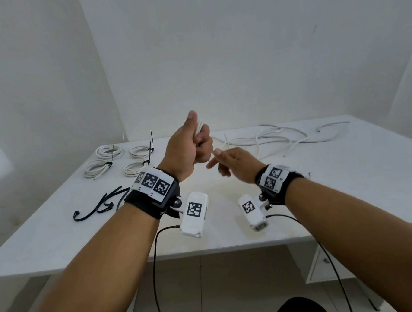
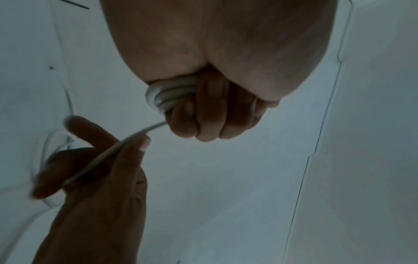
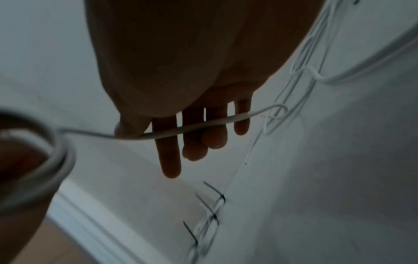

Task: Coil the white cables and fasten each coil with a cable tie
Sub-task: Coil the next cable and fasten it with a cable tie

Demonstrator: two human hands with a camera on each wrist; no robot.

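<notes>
My left hand [image 1: 200, 144] is raised over the white table [image 1: 346, 183], thumb up, fingers curled round a small coil of white cable [image 1: 202, 126]. The left wrist view shows the coil [image 2: 167, 94] packed against the palm of that hand [image 2: 203, 121]. From the coil the cable's free length [image 3: 199, 125] runs to my right hand [image 1: 218, 160], just right of and below the left. In the right wrist view this hand [image 3: 181, 139] has the cable lying across its hanging fingers, with the thumb pinching it against them. The rest of the cable trails to the table behind.
Several finished coils with black ties [image 1: 109, 152] lie at the back left, blurred in the right wrist view [image 3: 210, 214]. Loose black cable ties [image 1: 99, 205] lie near the left front. Loose white cables [image 1: 283, 136] sprawl across the back right. The table's front edge is below my wrists.
</notes>
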